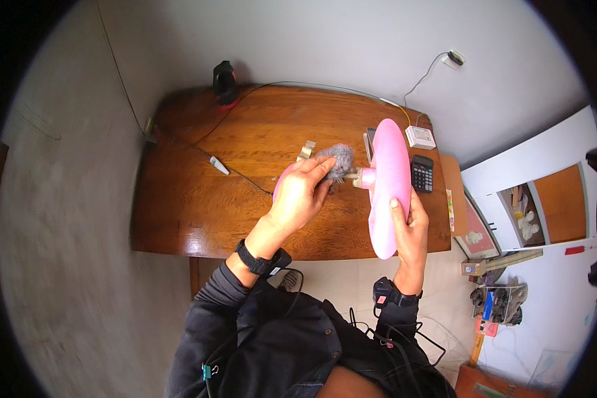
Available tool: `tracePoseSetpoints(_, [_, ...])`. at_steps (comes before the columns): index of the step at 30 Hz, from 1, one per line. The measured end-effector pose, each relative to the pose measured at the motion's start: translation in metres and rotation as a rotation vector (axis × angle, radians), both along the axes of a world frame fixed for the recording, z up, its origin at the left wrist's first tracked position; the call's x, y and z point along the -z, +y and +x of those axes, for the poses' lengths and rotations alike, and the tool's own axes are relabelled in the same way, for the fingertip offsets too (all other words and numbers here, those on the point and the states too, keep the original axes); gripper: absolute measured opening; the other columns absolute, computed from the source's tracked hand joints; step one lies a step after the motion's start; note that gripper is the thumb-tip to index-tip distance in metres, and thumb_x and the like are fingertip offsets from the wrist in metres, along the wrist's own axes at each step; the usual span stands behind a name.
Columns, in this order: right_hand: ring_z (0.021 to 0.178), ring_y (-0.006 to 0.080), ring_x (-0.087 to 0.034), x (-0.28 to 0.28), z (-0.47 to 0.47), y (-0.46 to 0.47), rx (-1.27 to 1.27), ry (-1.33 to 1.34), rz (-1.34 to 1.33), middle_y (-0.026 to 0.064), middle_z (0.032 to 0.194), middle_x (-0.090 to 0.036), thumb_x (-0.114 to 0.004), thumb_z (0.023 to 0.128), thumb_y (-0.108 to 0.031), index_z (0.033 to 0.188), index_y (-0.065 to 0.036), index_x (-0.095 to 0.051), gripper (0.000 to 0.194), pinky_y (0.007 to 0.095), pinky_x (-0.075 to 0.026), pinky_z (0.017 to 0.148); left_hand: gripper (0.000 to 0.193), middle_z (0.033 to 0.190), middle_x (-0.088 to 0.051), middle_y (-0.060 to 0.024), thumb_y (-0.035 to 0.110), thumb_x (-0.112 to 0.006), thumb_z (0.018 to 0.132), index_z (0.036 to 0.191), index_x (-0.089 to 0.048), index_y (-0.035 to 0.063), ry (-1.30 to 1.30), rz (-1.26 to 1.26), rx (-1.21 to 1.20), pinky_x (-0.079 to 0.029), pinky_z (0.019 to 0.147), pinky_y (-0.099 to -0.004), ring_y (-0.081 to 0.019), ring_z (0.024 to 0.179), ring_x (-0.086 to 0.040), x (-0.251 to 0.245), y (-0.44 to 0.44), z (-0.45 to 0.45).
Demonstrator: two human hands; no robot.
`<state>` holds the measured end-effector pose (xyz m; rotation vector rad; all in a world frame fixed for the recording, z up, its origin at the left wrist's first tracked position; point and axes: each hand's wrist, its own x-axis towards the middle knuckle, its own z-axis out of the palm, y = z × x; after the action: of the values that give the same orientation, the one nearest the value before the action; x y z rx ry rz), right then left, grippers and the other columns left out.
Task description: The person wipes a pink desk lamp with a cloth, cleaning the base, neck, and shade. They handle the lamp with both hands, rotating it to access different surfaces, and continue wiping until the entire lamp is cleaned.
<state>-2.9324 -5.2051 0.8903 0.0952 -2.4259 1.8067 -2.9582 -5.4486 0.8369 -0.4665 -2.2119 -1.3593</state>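
My right hand [412,224] grips the rim of a pink lamp head [392,184], turned edge-on, with a short neck pointing left. In my left hand [301,191] is a grey fuzzy cloth [339,160], pinched between thumb and fingers beside the metal joint [354,177] at the neck's end. Whether the cloth touches the joint is hard to tell. Another rounded pink part [280,183] shows on the table behind my left hand, mostly hidden by it. A shiny metal piece [307,149] lies just past my left fingers.
On the wooden table [204,209] lie a black calculator [422,173], a white box [420,137] and a cable with an inline switch [219,165]. A black and red object [225,83] stands at the back left, near the wall. Cardboard [455,199] adjoins the right edge.
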Motion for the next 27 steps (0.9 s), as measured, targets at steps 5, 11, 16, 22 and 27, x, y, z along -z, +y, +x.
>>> tracePoseSetpoints(5, [0.111, 0.0133, -0.061, 0.005, 0.002, 0.0, -0.024, -0.027, -0.009, 0.0089, 0.128, -0.065, -0.063, 0.103, -0.01, 0.148, 0.004, -0.051, 0.048, 0.0298, -0.051, 0.097, 0.041, 0.117, -0.072, -0.018, -0.002, -0.074, 0.081, 0.121, -0.07, 0.0024, -0.015, 0.054, -0.04, -0.055, 0.094, -0.0416, -0.038, 0.103, -0.068, 0.039, -0.022, 0.013])
tracePoseSetpoints(11, [0.112, 0.0133, -0.061, 0.008, 0.003, 0.002, 0.01, -0.054, -0.017, 0.0091, 0.129, -0.065, -0.062, 0.103, -0.01, 0.147, 0.004, -0.05, 0.048, 0.0296, -0.05, 0.098, 0.032, 0.1, -0.075, -0.0085, 0.0, -0.071, 0.093, 0.126, -0.068, -0.0039, -0.495, 0.85, 0.051, -0.057, 0.074, -0.0264, -0.0116, 0.082, -0.07, 0.089, -0.044, 0.022])
tracePoseSetpoints(16, [0.113, 0.0147, -0.061, 0.008, 0.009, 0.004, -0.014, -0.04, 0.015, 0.0103, 0.129, -0.065, -0.061, 0.104, -0.011, 0.146, 0.005, -0.051, 0.046, 0.0309, -0.049, 0.099, 0.032, 0.11, -0.071, -0.0114, 0.0, -0.066, 0.095, 0.127, -0.065, -0.0034, -0.262, 0.742, -0.207, -0.058, 0.079, -0.0295, -0.0179, 0.09, -0.07, 0.09, -0.044, 0.025])
tracePoseSetpoints(22, [0.116, 0.0174, -0.06, 0.009, 0.007, 0.003, -0.003, -0.031, 0.056, 0.0121, 0.131, -0.064, -0.06, 0.104, -0.013, 0.145, 0.005, -0.052, 0.046, 0.0323, -0.047, 0.102, 0.041, 0.116, -0.064, -0.0193, -0.003, -0.065, 0.087, 0.128, -0.066, 0.0028, -0.109, 0.101, -0.275, -0.057, 0.084, -0.0382, -0.0363, 0.099, -0.068, 0.112, -0.025, 0.033])
tracePoseSetpoints(27, [0.117, 0.0179, -0.06, 0.011, 0.012, 0.001, -0.018, -0.045, 0.048, 0.0125, 0.132, -0.064, -0.06, 0.105, -0.015, 0.146, 0.005, -0.051, 0.046, 0.0323, -0.046, 0.103, 0.039, 0.111, -0.065, -0.0177, -0.004, -0.066, 0.088, 0.126, -0.066, 0.0003, -0.417, 0.068, -0.3, -0.056, 0.079, -0.0347, -0.0325, 0.09, -0.068, 0.137, -0.039, 0.065])
